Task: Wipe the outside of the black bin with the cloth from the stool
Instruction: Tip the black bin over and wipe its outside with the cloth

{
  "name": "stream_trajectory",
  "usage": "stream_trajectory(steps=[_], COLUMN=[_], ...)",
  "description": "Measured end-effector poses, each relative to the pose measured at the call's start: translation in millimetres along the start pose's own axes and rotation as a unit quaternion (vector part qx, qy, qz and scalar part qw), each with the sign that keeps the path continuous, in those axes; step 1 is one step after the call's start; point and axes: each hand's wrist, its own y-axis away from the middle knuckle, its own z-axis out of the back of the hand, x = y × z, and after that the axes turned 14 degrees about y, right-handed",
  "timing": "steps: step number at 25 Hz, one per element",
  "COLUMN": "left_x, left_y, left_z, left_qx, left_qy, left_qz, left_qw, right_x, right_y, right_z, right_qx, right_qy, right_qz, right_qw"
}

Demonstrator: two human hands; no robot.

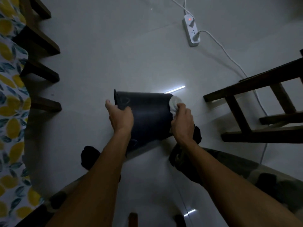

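Left hand (120, 117) grips the tipped black bin (147, 115) at its rim; right hand (182, 122) clutches the white cloth (175, 104) against its base.

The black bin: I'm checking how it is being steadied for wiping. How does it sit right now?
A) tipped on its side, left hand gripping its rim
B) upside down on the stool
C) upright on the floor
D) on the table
A: the black bin lies tipped sideways, the left hand gripping its rim while the right hand presses the white cloth on its base end.
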Motion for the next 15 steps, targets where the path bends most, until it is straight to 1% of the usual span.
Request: stream_trajectory(steps=[2, 4, 6, 7, 9, 11, 13, 15], left_x=[0, 5, 16, 23, 34, 42, 38, 24], left_y=[3, 8, 17, 21, 24, 21, 18, 14], left_z=[7, 19, 31, 37, 49, 57, 57, 52], left_qx=[0.023, 0.055, 0.083, 0.09, 0.095, 0.089, 0.062, 0.03], left_qy=[-0.011, -0.088, -0.175, -0.202, -0.206, -0.193, -0.178, -0.166], left_qz=[-0.017, -0.017, -0.003, 0.009, 0.033, 0.037, 0.0, -0.066], left_qw=[1.0, 0.994, 0.981, 0.975, 0.973, 0.976, 0.982, 0.983], right_x=[4, 5, 3, 3, 3, 5, 7, 9], right_y=[-2, 0, 6, 8, 14, 22, 24, 26], right_z=[5, 10, 13, 17, 22, 25, 24, 19], right_qx=[-0.003, -0.014, -0.036, -0.046, -0.068, -0.096, -0.115, -0.118], right_qy=[-0.02, -0.022, -0.028, -0.036, -0.045, -0.036, -0.032, -0.031], right_qz=[-0.006, 0.002, 0.008, 0.005, 0.012, 0.044, 0.066, 0.07], right_qw=[1.0, 1.0, 0.999, 0.998, 0.997, 0.994, 0.991, 0.99])
